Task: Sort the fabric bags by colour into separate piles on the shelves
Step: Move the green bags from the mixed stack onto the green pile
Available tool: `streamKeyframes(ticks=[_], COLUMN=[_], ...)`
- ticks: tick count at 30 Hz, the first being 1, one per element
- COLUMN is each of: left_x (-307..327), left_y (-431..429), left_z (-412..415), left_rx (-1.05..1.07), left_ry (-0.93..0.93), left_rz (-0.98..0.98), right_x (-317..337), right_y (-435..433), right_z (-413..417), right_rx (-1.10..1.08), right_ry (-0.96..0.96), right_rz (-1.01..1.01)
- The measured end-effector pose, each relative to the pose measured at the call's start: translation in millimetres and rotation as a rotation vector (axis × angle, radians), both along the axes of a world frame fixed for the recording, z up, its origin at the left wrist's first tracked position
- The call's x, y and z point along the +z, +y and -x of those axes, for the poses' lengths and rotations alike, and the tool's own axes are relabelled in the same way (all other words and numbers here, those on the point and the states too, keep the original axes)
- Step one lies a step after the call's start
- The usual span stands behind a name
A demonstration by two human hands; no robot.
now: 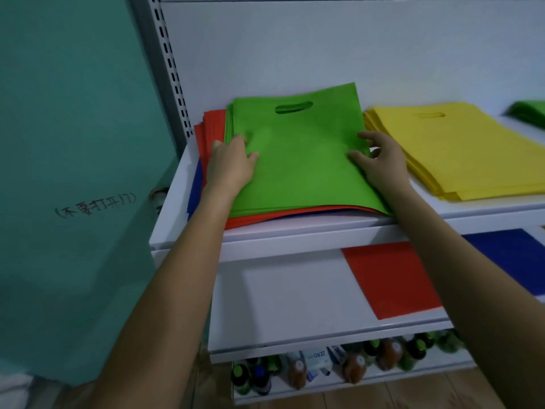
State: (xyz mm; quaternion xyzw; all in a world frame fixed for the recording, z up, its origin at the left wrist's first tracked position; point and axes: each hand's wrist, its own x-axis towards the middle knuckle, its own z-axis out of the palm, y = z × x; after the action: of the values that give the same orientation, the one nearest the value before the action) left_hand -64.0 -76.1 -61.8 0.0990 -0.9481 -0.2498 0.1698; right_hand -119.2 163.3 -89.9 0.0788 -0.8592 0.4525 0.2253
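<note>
Mixed stack on upper shelf (324,228), left end: green bags (298,160) on top, red bags (212,125) beneath, blue (194,187) showing at the left edge. Left hand (231,163) is laid flat on the green bags' left edge; right hand (380,160) is spread at the right edge, fingers loosely curled, nothing pinched in either grip. Both edges appear framed so the green layer can be lifted off square. Yellow pile (460,149) sits just right; a green pile (530,113) far right is the likely destination. Red (389,278) and blue (513,252) are already laid on the shelf below.

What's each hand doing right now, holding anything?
Left hand: open, fingers spread flat on the green fabric bag topping the mixed stack.
Right hand: open, fingers curled at that bag's right edge, not gripping.
</note>
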Motion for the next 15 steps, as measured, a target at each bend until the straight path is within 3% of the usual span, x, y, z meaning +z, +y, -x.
streamKeyframes(ticks=[6, 15], left_x=[1, 0], left_y=[1, 2], left_z=[-6, -9], left_rx=[-0.080, -0.132], left_ry=[0.168, 0.411], left_rz=[0.038, -0.008], right_x=[4, 4], right_y=[4, 7], right_z=[-7, -7], right_rx=[0.028, -0.024], right_ry=[0.000, 0.073], right_rz=[0.201, 0.226])
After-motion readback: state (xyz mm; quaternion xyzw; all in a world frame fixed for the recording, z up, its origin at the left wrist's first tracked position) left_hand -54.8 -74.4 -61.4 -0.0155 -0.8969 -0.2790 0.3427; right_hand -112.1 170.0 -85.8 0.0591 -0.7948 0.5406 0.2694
